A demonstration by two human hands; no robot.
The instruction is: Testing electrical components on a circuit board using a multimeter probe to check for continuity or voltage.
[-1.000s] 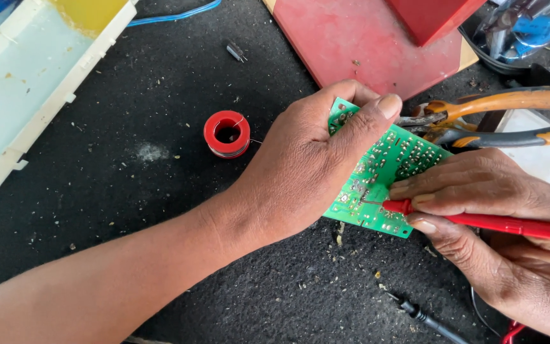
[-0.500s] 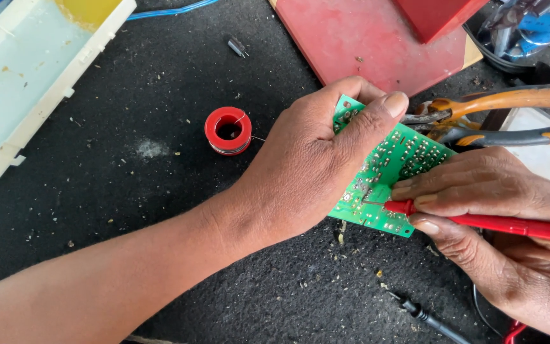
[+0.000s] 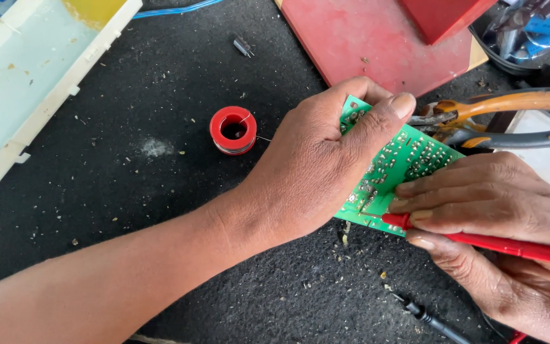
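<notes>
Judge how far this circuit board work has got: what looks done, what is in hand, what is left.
Done: the green circuit board lies solder side up on the black mat. In hand: the left hand steadies it while the right hand presses a red probe to its lower edge. Left: the black probe and solder spool lie unused.

hands, green circuit board [image 3: 408, 159], red probe [image 3: 498, 243] (touching)

Soft, even daylight is filling the scene, bright but not harsh. The left hand [image 3: 316, 169] is throwing only a faint shadow onto the black mat [image 3: 160, 191] below it. A mild sheen is showing on the pale plastic casing [image 3: 20, 83] at the mat's far left corner. Focus is holding sharp across the green circuit board [image 3: 408, 159]; nothing is blurring, and edges are barely bending.
</notes>
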